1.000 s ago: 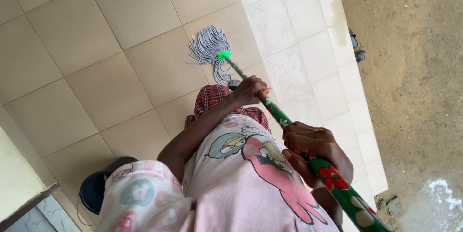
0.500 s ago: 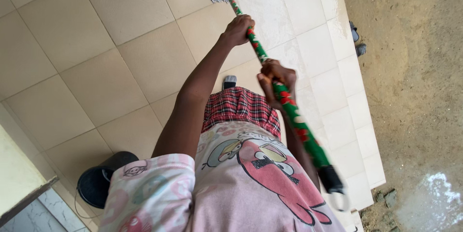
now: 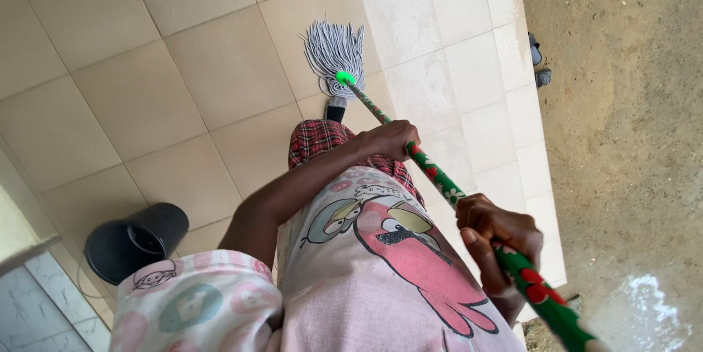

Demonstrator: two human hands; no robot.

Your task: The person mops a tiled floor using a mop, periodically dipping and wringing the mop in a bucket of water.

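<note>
The floor (image 3: 168,81) is laid with large beige square tiles, and a paler band of the same tiling runs along its right side to a straight edge. On the tiles lie the grey strands of a mop head (image 3: 335,55), spread in a fan, and a black bucket (image 3: 135,241) stands at the lower left, close to a marbled wall base (image 3: 36,315). Beyond the tiled edge lies bare sandy ground (image 3: 630,140), where a dark sandal (image 3: 540,63) sits just beside the tiles and a wet whitish patch (image 3: 648,308) shows at the lower right.
</note>
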